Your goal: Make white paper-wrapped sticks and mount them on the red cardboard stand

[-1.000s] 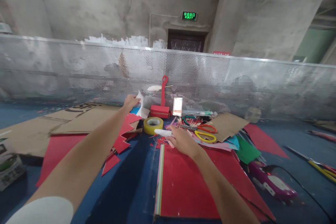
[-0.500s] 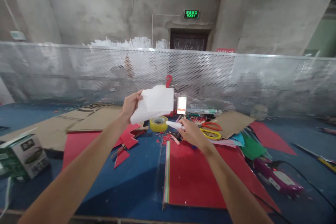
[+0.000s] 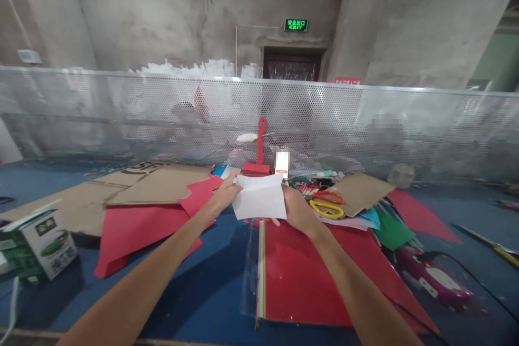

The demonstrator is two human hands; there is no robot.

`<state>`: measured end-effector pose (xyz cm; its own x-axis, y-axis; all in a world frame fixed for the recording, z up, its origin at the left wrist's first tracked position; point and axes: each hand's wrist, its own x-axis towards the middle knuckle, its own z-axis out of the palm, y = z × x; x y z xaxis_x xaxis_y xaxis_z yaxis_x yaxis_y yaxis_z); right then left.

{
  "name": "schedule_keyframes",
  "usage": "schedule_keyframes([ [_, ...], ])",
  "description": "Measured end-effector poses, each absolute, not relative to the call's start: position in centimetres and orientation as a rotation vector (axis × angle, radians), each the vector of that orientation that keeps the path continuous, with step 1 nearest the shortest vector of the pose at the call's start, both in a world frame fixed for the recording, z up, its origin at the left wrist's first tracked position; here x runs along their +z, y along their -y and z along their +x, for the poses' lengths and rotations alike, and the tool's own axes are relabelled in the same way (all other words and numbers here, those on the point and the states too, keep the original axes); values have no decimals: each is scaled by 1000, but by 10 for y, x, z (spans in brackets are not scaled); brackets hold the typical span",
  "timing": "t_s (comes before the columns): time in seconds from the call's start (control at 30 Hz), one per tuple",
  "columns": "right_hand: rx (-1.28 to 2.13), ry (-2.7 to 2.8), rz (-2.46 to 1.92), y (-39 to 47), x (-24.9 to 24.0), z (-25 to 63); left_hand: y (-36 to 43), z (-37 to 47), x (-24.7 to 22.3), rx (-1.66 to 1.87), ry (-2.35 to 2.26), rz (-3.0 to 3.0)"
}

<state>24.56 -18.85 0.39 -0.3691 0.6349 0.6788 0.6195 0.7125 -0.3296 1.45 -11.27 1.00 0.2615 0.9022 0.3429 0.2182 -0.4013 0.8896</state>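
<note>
A sheet of white paper [image 3: 259, 197] is held up in front of me, over the middle of the blue table. My left hand [image 3: 227, 190] grips its left edge, thumb on top and fingers closed. At the opposite edge my right hand [image 3: 297, 210] is closed on the paper, with its fingertips partly hidden. Whether the right hand also holds a white tool cannot be seen. Just beyond the paper stands a red upright piece with a looped top [image 3: 260, 143] on a red base. Below the right wrist lie red sheets [image 3: 304, 275].
Orange and yellow scissors [image 3: 326, 209] lie right of my right hand, beside brown cardboard [image 3: 363, 193]. A lit phone [image 3: 282, 164] stands behind. Leftward are cardboard [image 3: 150, 186], red paper [image 3: 138, 230] and a green-and-white box [image 3: 44, 243]. A purple power strip [image 3: 436, 278] lies right.
The white paper has come down and toward the middle, uncovering the red upright piece. My right hand has moved onto its right edge; the white pointed tool it held is out of sight.
</note>
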Motion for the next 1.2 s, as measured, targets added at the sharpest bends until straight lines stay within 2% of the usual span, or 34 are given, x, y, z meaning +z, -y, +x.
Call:
schedule_keyframes([
  [0.17, -13, 2054, -962, 186, 3, 242, 110, 15, 3, 1144, -1171, 1935],
  [0.3, 9, 2003, -1107, 188, 3, 236, 118, 18, -1, 1196, -1297, 2288],
  [0.4, 72, 2002, -1137, 191, 3, 233, 127, 23, -4, 1374, -1193, 2583],
  [0.5, 108, 2002, -1145, 192, 5, 233, 133, 28, -7, 1352, -958, 2692],
  [0.8, 201, 1899, -1208, 191, 5, 241, 144, 18, -3, 1122, -436, 2233],
  [0.93, 156, 1915, -1194, 191, 3, 243, 139, 17, -1, 1157, -518, 2068],
  [1.2, 153, 1981, -1111, 190, 1, 249, 133, 25, -6, 1212, -582, 2111],
])
